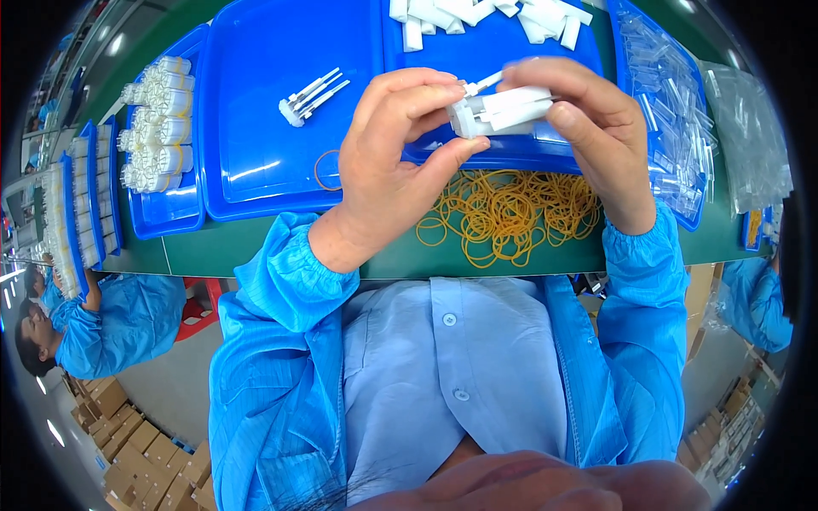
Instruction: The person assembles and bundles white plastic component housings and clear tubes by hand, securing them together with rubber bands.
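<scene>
Above the green table, my left hand (383,170) grips the round base of a white pronged plastic part (465,119) between thumb and fingers. White tubes (520,106) extend from that base toward my right hand (601,123). The right thumb and fingers close around the tubes' far ends; the fingertips are slightly blurred. A similar pronged part (294,112), its thin prongs bare, lies in the blue tray (247,187) left of my hands. Loose yellow rubber bands (511,213) are heaped below my hands, and a single band (320,170) lies near my left wrist.
White cylinders with yellow bands (162,128) fill a tray at the left. White tubes (443,13) lie in the tray beyond my hands. Clear plastic pieces (669,119) fill the right tray, beside a clear plastic bag (750,145). A co-worker (128,324) sits at far left.
</scene>
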Available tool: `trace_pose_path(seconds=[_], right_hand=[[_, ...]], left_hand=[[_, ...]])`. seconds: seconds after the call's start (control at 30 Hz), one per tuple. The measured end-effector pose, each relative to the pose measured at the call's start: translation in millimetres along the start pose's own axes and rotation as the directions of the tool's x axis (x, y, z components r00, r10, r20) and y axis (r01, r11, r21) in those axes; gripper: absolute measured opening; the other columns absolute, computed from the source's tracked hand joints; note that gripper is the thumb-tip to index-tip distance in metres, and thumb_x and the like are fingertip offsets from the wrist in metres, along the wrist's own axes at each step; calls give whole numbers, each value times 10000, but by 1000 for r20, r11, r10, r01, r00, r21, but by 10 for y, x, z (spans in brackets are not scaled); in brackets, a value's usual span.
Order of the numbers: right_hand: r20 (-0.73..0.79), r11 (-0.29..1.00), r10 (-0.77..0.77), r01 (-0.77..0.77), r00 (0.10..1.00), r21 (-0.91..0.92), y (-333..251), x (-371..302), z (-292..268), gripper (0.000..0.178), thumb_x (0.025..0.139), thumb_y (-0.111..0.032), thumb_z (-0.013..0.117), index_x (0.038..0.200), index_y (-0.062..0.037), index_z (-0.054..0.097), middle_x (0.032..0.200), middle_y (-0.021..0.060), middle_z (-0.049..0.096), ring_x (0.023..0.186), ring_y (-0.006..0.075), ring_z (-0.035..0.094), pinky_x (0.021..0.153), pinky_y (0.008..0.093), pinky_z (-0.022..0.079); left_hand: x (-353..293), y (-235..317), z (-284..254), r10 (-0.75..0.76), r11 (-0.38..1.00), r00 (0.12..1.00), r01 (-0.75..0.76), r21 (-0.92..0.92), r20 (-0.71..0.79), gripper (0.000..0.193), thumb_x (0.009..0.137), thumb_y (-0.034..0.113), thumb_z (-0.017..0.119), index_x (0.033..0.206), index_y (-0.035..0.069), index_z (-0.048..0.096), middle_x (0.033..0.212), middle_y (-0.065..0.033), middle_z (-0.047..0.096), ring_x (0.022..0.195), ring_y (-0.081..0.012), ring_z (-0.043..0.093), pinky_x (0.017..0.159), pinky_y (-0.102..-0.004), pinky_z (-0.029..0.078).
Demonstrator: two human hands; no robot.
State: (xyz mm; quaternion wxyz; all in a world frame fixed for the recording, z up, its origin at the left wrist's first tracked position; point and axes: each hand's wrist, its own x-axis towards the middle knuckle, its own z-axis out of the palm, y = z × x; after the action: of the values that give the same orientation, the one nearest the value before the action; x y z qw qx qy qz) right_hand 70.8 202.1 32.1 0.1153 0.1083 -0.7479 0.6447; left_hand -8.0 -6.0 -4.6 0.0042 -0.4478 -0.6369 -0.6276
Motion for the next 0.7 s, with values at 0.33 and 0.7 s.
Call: trace_pose_path(seconds=[0.33, 0.7], right_hand=[[0, 980, -88, 87, 996, -179, 53, 40, -159, 174, 837, -16, 649, 1006, -4, 690, 977, 80, 644, 897, 153, 622, 782, 237, 508], [-4, 923, -178, 166, 984, -346, 3, 26, -55, 143, 784, 18, 686, 918, -30, 704, 906, 74, 653, 853, 164, 626, 735, 244, 508]], left_hand=[[18, 1, -24, -30, 999, 999, 30, -36, -13, 461, 732, -138, 699, 1131, -23, 499, 1204, -155, 471, 1084, -247, 585, 914, -349, 552], [51, 61, -10, -178, 947, 984, 175, -268, 14, 426, 764, -158, 650, 1141, -25, 501, 1224, -151, 469, 1166, -291, 544, 939, -362, 532]])
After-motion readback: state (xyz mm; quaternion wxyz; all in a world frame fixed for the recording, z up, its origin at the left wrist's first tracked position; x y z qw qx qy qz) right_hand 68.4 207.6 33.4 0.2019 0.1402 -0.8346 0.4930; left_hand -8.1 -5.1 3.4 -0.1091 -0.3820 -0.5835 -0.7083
